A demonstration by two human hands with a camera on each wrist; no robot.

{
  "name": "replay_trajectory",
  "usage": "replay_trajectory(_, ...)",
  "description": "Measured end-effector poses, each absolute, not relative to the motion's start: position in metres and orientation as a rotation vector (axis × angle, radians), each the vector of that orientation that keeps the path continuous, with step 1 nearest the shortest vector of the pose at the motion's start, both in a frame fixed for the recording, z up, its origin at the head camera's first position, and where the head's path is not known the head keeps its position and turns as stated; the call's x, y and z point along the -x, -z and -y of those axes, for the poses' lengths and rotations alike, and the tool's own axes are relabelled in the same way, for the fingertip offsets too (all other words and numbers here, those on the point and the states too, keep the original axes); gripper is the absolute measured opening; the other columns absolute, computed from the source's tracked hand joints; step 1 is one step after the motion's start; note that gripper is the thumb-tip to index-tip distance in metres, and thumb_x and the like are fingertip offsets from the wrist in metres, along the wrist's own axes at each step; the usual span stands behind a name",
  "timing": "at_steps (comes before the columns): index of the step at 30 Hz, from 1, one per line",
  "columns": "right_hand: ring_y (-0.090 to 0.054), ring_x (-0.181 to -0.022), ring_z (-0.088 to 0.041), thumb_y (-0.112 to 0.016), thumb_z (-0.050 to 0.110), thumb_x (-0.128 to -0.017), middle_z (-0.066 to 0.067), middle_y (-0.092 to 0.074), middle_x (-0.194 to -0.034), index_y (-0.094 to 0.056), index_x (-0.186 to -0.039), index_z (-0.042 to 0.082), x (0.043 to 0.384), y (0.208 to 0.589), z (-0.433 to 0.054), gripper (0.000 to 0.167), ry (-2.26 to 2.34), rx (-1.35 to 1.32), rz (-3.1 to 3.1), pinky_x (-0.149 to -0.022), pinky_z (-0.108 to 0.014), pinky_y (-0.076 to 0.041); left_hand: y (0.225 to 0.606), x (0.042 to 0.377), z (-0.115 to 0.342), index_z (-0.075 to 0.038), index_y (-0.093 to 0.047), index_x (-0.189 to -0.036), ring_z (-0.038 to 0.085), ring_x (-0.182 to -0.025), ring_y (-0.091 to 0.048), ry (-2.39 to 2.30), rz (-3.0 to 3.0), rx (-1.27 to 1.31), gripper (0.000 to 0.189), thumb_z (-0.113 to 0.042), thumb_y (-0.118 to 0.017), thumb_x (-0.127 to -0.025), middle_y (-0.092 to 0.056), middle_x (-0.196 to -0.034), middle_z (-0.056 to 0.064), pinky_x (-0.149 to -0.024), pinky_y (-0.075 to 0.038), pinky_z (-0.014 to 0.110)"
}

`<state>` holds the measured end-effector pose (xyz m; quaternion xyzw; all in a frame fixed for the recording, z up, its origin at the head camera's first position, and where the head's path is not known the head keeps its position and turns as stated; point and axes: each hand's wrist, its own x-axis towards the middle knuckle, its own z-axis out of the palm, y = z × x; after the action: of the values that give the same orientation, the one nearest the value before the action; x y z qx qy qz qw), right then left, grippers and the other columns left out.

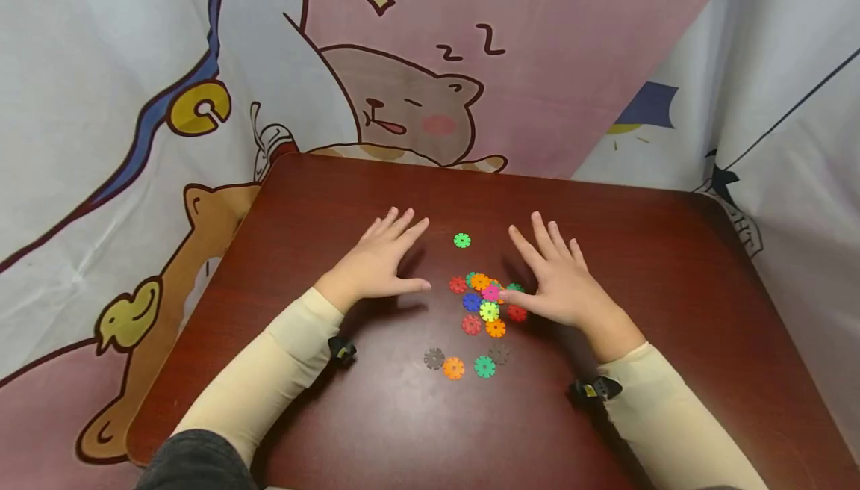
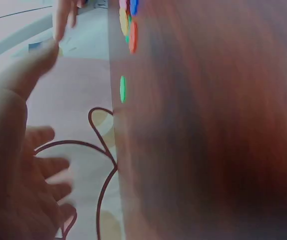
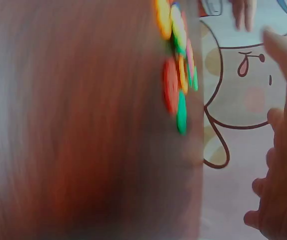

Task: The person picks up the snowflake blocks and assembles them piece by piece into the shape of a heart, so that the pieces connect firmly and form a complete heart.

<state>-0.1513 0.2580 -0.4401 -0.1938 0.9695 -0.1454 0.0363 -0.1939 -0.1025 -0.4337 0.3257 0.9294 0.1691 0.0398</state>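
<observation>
Both hands hover over the table with fingers spread and nothing in them. My left hand (image 1: 379,258) is left of a loose group of notched plastic discs; my right hand (image 1: 561,281) is on their right, its thumb overlapping the group's edge in the head view. A pink disc (image 1: 492,293), a blue disc (image 1: 472,302) and a yellow-green disc (image 1: 489,311) lie in the cluster among several red, orange and green ones. Farther back, a bright green disc (image 1: 462,240) lies alone between the hands. In the right wrist view, a red disc (image 3: 171,86) shows edge-on.
Nearer the front lie a grey disc (image 1: 434,358), an orange disc (image 1: 453,368), a teal disc (image 1: 484,367) and a dark, see-through disc (image 1: 499,354). The dark red table (image 1: 376,423) is surrounded by printed cloth (image 1: 571,42) at the back and sides.
</observation>
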Motion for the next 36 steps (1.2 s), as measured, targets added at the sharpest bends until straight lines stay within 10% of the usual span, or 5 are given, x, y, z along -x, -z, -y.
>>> replay_trajectory(8, -0.025, -0.154, -0.048, -0.082, 0.064, -0.085, -0.021, -0.031, -0.17, -0.047, -0.161, 0.011, 0.145, 0.471, -0.229, 0.1, 0.868, 0.444, -2.921, -0.118, -0.074, -0.024, 0.455, 0.19, 0.07, -0.003, -0.067, -0.139, 0.023, -0.114, -0.068, -1.004, -2.683, -1.013, 0.054, -0.034, -0.08, -0.097, -0.07, -0.133, 0.01, -0.1, -0.054, 0.039)
replay_trajectory(19, -0.047, -0.118, -0.035, -0.093, 0.043, -0.083, -0.011, -0.064, -0.127, -0.076, -0.129, 0.01, 0.149, 0.497, -0.206, 0.059, 1.153, 0.373, -3.006, -0.1, -0.057, -0.035, 0.489, 0.201, 0.052, -0.007, -0.075, -0.12, 0.014, -0.085, -0.063, -1.166, -2.632, -1.017, 0.035, -0.024, -0.087, -0.092, -0.073, -0.11, 0.004, -0.081, -0.054, 0.027)
replay_trajectory(36, -0.05, -0.107, -0.033, -0.094, 0.037, -0.084, -0.006, -0.067, -0.11, -0.083, -0.116, 0.018, 0.16, 0.511, -0.199, 0.039, 1.107, 0.386, -3.11, -0.09, -0.06, -0.032, 0.5, 0.228, 0.04, -0.031, -0.082, -0.108, 0.003, -0.089, -0.059, -0.791, -2.771, -1.152, 0.032, -0.051, -0.09, -0.085, -0.064, -0.098, -0.014, -0.075, -0.05, 0.028)
